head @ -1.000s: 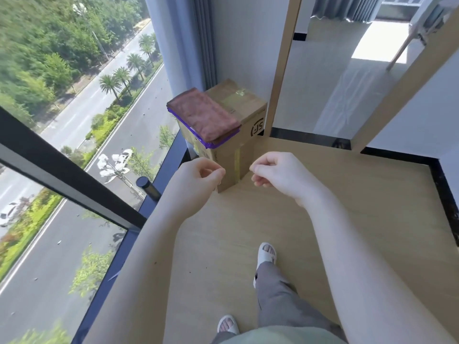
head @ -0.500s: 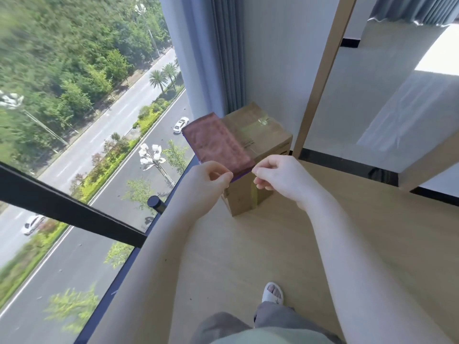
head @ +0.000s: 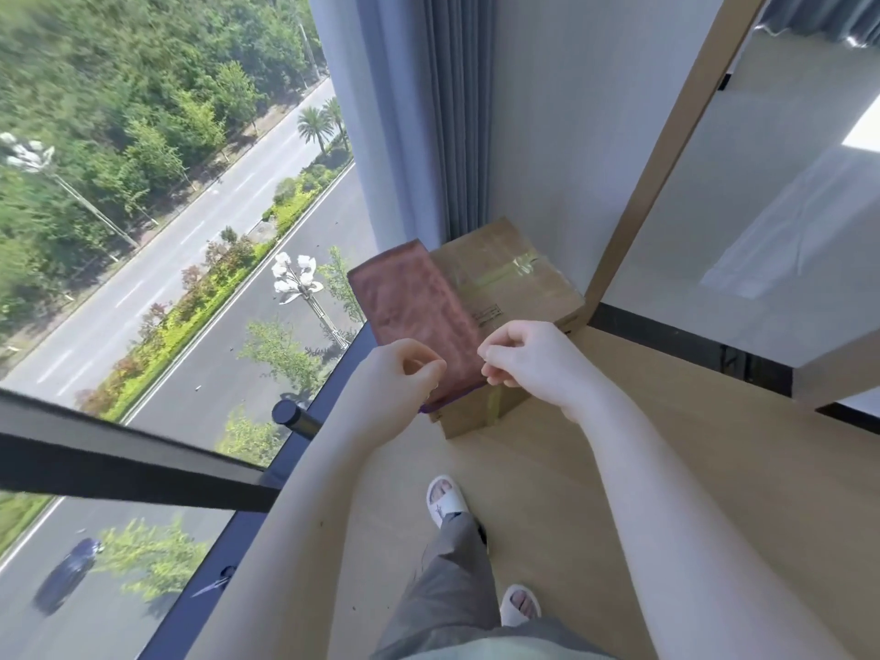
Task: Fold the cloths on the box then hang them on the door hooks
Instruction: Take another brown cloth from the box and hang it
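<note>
A folded brown cloth (head: 419, 307) lies on the left half of a cardboard box (head: 514, 278) standing on the floor in the corner. Under it a purple cloth (head: 447, 403) shows only as a thin edge at the near side. My left hand (head: 405, 378) pinches the brown cloth's near left corner between thumb and curled fingers. My right hand (head: 528, 359) pinches its near right corner the same way. The door hooks are out of view.
A floor-to-ceiling window with a black rail (head: 119, 454) runs along the left. A grey curtain (head: 457, 111) hangs behind the box. A wooden door frame (head: 666, 150) stands just right of it. My feet in white slippers (head: 445, 500) are on the wooden floor.
I have stepped closer to the box. Both hands moved forward from in front of the box to the cloth's near edge and took hold of its corners.
</note>
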`<control>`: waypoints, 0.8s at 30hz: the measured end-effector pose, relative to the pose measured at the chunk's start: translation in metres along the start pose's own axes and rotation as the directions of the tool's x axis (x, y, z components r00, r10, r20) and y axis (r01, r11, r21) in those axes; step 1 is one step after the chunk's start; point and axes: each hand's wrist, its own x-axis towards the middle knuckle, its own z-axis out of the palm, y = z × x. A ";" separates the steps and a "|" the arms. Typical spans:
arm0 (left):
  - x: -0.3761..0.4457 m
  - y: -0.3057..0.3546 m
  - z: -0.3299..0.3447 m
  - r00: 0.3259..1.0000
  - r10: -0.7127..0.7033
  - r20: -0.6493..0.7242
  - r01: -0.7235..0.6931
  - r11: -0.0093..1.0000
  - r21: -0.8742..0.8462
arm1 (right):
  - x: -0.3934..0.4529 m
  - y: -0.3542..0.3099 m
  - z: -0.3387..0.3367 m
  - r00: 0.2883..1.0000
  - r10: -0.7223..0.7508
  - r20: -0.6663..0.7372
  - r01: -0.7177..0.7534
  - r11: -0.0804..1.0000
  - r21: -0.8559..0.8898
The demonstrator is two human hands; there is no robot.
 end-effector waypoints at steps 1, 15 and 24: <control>0.013 0.000 -0.001 1.000 0.001 0.011 -0.001 1.000 -0.004 | 0.012 -0.004 -0.001 1.000 0.004 0.005 -0.004 1.000 -0.013; 0.188 -0.011 -0.042 0.994 -0.027 0.106 0.025 1.000 0.013 | 0.168 -0.065 -0.005 0.996 0.089 0.010 -0.088 0.994 -0.072; 0.232 -0.026 -0.040 0.987 -0.115 0.109 0.118 0.993 -0.018 | 0.229 -0.061 -0.001 0.988 0.137 0.069 -0.131 0.988 -0.081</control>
